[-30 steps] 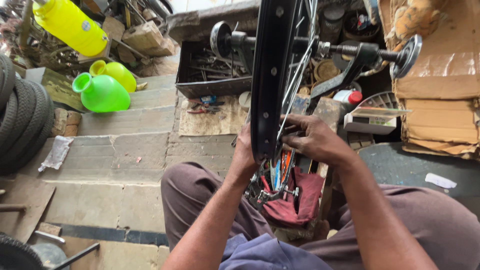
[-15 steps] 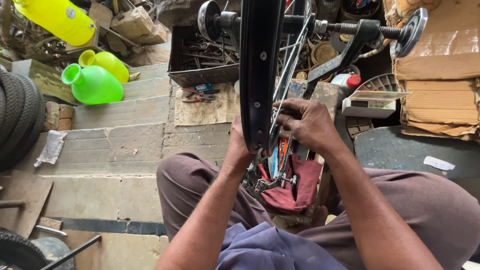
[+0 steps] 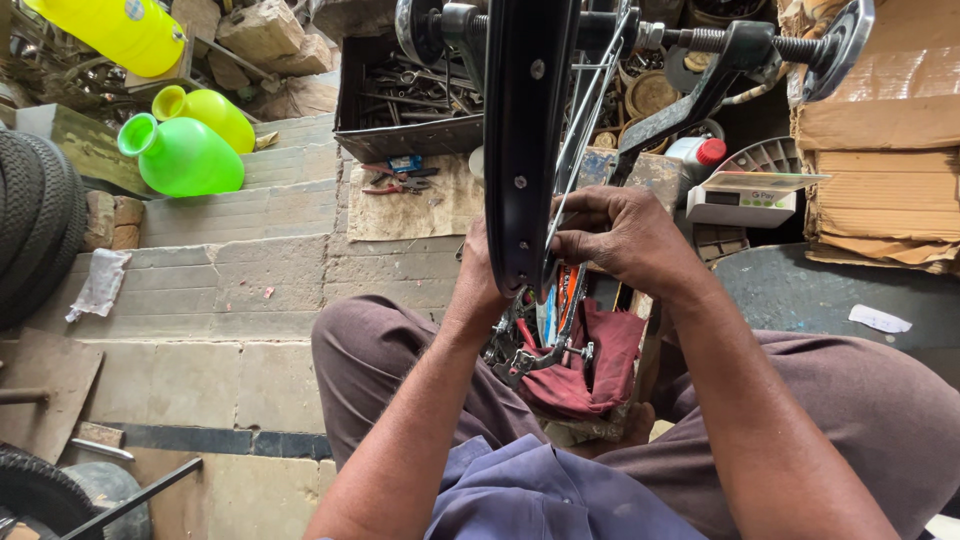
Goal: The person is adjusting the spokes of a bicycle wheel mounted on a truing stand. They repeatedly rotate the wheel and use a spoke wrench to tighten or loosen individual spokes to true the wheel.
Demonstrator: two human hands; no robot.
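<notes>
Far left of the rim (image 3: 525, 150) lie stacked tyres (image 3: 35, 240), and beyond them a yellow can (image 3: 120, 30) and two green jugs (image 3: 185, 155) on the stone steps (image 3: 220, 260). Nearer the rim a metal tray (image 3: 405, 105) of tools sits on the top step, with pliers (image 3: 395, 180) on a sheet just in front of it. The rim itself, a black bicycle wheel seen edge-on, stands upright in a stand whose threaded axle (image 3: 740, 45) runs off to its right. The left hand (image 3: 480, 275) is pressed against the rim's left face near its lower end; its fingers are hidden behind the rim, so how far they close cannot be told. Below the rim a dark red cloth (image 3: 585, 365) rests between the knees, with small metal tools (image 3: 535, 355) on it. The right hand (image 3: 620, 235) is just right of the rim, its grip pinched narrow on a spoke (image 3: 572, 165) close to where the spoke meets the rim. Further right stand a white scale (image 3: 750, 200) and a red-capped bottle (image 3: 698, 155), then folded cardboard (image 3: 890, 150) at the far edge.
</notes>
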